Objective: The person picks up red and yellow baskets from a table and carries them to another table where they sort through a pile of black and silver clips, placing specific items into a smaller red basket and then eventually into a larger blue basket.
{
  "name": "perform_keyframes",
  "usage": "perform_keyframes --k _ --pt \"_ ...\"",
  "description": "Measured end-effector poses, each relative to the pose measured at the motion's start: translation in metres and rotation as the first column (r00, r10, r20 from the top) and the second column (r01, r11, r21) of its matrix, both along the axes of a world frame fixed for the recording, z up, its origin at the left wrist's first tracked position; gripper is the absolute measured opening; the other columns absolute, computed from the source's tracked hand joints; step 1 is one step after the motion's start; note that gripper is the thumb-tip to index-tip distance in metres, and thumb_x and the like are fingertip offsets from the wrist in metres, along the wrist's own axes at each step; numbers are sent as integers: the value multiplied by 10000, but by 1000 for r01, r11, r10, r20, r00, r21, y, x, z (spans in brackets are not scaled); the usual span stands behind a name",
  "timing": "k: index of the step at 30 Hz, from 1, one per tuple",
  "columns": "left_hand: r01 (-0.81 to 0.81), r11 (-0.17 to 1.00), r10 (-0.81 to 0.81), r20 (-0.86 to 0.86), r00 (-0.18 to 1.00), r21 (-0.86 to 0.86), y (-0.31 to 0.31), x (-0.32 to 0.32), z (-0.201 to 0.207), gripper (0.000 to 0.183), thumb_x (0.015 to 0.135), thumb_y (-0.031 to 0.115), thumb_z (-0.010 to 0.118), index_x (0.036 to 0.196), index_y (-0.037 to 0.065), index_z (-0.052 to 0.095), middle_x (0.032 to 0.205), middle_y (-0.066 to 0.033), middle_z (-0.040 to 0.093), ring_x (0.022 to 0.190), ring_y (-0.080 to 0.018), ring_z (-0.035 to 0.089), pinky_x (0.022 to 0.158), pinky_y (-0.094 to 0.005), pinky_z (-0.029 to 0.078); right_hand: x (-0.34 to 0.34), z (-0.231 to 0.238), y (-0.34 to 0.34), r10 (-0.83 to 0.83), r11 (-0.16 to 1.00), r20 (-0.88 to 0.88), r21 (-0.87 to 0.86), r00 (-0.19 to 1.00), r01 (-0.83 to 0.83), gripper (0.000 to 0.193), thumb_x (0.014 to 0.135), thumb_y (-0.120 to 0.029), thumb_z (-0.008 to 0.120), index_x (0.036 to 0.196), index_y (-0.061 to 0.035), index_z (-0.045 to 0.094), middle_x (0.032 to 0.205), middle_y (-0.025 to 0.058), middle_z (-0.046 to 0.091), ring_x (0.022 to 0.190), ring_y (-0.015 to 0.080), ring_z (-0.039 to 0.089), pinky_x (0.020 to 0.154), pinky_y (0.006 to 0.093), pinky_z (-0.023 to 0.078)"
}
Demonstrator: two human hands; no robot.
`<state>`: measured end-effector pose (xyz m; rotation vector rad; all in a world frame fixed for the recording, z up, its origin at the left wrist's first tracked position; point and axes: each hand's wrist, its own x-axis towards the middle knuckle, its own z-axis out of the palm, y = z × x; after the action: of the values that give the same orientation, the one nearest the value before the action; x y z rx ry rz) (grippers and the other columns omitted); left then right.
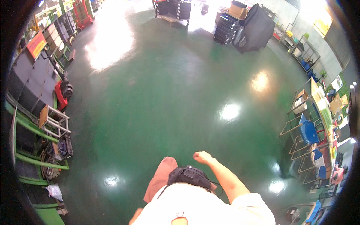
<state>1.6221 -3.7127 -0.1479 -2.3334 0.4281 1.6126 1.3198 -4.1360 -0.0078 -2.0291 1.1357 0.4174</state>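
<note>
My right hand (pixel 203 157) is held out in front of my body over the green floor (pixel 161 112). Its fingers are curled in, and nothing shows in them. Close by is the black waist bag (pixel 189 176) strapped round my middle, which the hand does not touch. Of my left arm (pixel 135 216) only a sliver of skin shows at the lower edge; the left hand itself is hidden. Below the bag is my white shirt (pixel 187 198), and one leg in reddish-brown trousers (pixel 162 176) reaches forward.
Green metal racks (pixel 37 131), a stool (pixel 56 122) and a red pallet jack (pixel 61 95) line the left. Blue chairs (pixel 309 132) stand by a long worktable (pixel 323 108) on the right. Stacked black crates (pixel 226 30) and a dark covered stack (pixel 258 28) stand far ahead.
</note>
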Motion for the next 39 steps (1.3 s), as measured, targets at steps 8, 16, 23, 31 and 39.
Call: perform_keyframes --k 8,16,23,31,39 --pt "-36 377 123 12 992 -925 -513 171 103 173 816 173 478 896 57 578 697 -36 586 615 -116 549 577 -276 452 -115 -30 -90 -859 467 -173 120 481 876 170 709 -180 543 789 -61 634 692 93 624 572 178 596 514 318 474" --pt "-161 185 129 -138 982 -970 -717 203 122 173 872 160 419 903 61 557 675 -6 554 562 -89 516 476 -242 419 -43 -101 -308 -380 865 -439 143 814 481 192 736 -210 527 718 -54 637 682 98 622 600 203 599 542 352 469" --pt "-69 992 71 12 997 -108 -587 219 15 316 728 313 536 851 40 636 903 -171 608 841 -311 585 738 -400 451 260 -5 -633 -183 979 45 96 982 179 503 830 -506 395 895 -71 640 759 93 624 761 174 590 696 308 460" --pt "-35 984 53 100 994 -174 -785 388 9 223 740 220 512 815 46 630 856 -168 610 818 -307 585 724 -404 455 459 101 -751 217 743 349 547 912 -386 514 855 -490 386 1198 -116 463 1204 78 468 1135 192 401 964 332 295" --pt "-3 313 253 81 964 -950 -1281 613 123 239 818 208 485 992 70 573 908 -98 616 841 -201 592 746 -308 462 582 98 -927 -37 515 306 822 951 -244 526 875 -480 336 1232 -103 416 1252 74 410 1175 182 339 998 315 236"
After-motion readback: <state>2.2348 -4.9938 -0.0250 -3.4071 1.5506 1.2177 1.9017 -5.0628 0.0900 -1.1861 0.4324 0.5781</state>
